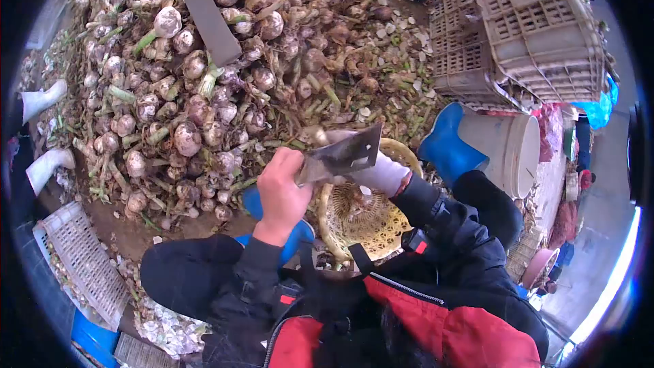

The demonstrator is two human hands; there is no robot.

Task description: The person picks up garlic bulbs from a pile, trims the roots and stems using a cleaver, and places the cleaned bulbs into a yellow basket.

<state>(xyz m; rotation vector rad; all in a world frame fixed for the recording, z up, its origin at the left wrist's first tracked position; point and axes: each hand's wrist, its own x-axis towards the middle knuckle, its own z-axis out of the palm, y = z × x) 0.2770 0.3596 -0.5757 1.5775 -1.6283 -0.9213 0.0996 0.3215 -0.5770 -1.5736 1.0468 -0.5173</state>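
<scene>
My bare left hand [278, 191] is closed on a knife [354, 153] with a wide, flat, dark metal blade that points right and has small holes. Behind the blade is my right hand [381, 174] in a whitish glove, its fingers partly covered by the metal. A pale, blurred garlic bulb [315, 135] shows at those gloved fingertips. Below the right hand, between my legs, a round yellowish plastic basket [371, 225] stands with a little loose matter inside. In front of both hands lies a large heap of garlic bulbs [187, 138] with soil, roots and cut green stems.
A flat grey-brown rectangular block [212, 26] rests on the heap. Plastic crates [538, 34] are stacked at the right, above a white bucket [507, 153]. Another crate [82, 259] leans at lower left. My blue boots [446, 140] flank the basket. Another person's white boots [48, 167] show at far left.
</scene>
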